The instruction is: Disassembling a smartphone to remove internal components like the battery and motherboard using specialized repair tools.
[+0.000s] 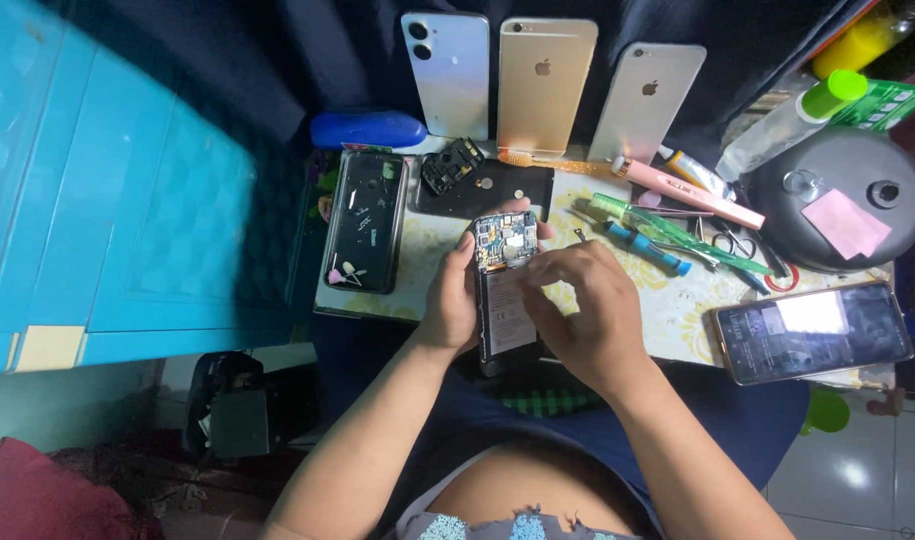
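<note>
An opened phone (504,290) with its back cover off shows a circuit board at the top and a battery below. My left hand (450,300) grips it along its left edge and holds it upright over the table's near edge. My right hand (585,312) rests on the phone's right side, fingers curled onto the battery area. I cannot tell whether those fingers pinch a small part or tool.
A black phone shell (365,220) with small parts lies at left. A black mat (487,187) holds loose parts. Three phones (546,85) lean at the back. Screwdrivers, tweezers and a toothbrush (667,235) lie at right, beside a lit phone (813,331) and a round dark base (837,200).
</note>
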